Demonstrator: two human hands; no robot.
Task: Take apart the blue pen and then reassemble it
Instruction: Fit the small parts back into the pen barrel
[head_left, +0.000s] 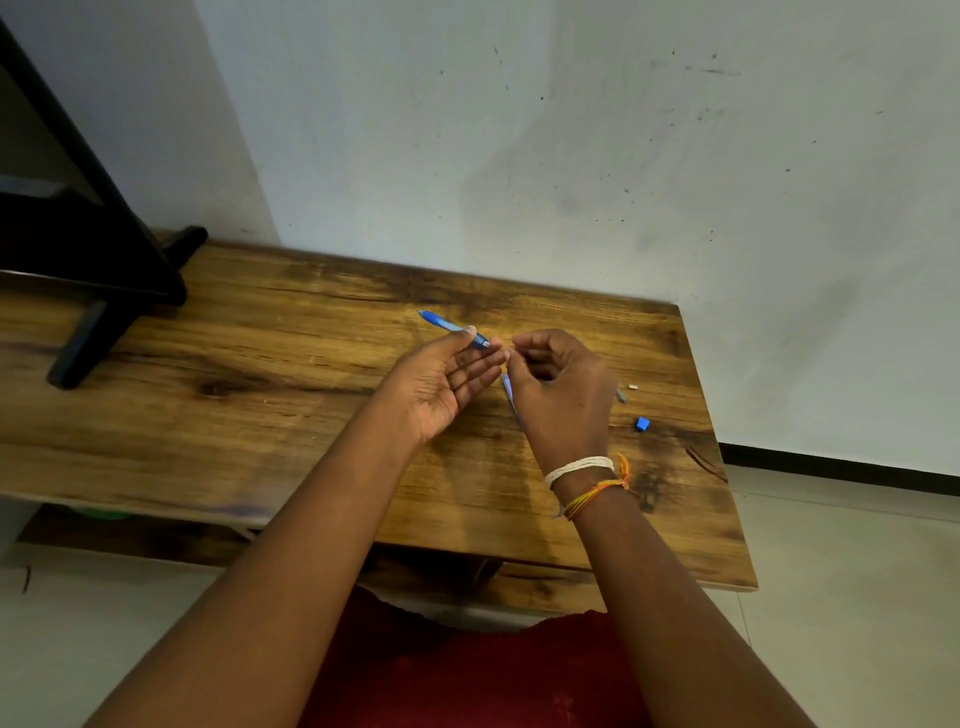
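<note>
The blue pen barrel (448, 326) is pinched between the thumb and fingertips of my left hand (445, 385), its far end pointing up-left above the wooden table (260, 364). My right hand (563, 395) is curled close to the barrel's near end, fingertips together. A thin pale refill (509, 392) slants down under the right hand; whether that hand grips it is unclear. Loose parts lie on the table to the right: a small blue piece (642, 424), a grey piece (621, 396) and a tiny white piece (632, 387).
A black stand (104, 291) sits on the table's far left corner. A pale wall rises directly behind the table. The table's right edge lies just beyond the loose parts, with tiled floor (857, 571) beside it.
</note>
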